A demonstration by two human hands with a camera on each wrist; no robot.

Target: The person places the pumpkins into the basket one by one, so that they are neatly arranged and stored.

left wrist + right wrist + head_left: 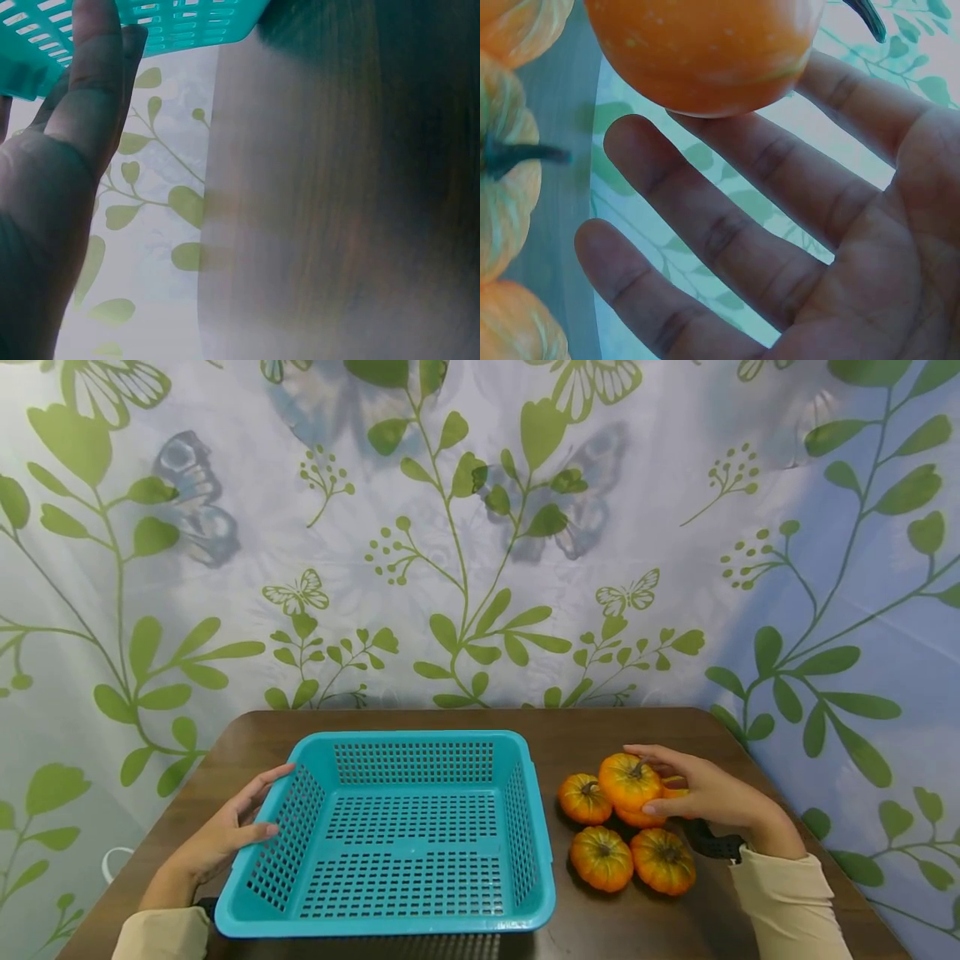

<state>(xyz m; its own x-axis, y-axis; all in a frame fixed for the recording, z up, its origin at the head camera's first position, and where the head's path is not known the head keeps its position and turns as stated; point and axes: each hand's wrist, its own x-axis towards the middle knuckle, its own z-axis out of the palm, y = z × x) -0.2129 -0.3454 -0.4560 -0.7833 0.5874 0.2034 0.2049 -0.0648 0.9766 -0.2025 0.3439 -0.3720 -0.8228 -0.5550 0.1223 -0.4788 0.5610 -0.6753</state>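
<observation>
A turquoise plastic basket (412, 852) with slotted walls and bottom stands at the left of the table, with nothing inside. At its left side my left hand (221, 839) grips the rim, thumb over the edge; the left wrist view shows fingers against the slotted wall (187, 22). On the right, my right hand (705, 789) holds a small orange pumpkin (628, 781) between thumb and fingers, above another pumpkin (637, 817). In the right wrist view the held pumpkin (705, 52) touches the fingertips, while two lower fingers stretch out free of it.
Beside the basket's right wall lie more small pumpkins: one at the back left (585, 799), one in front (602, 858) and one at the front right (663, 862). The brown wooden table (600, 735) ends at a leaf-printed curtain (480, 560).
</observation>
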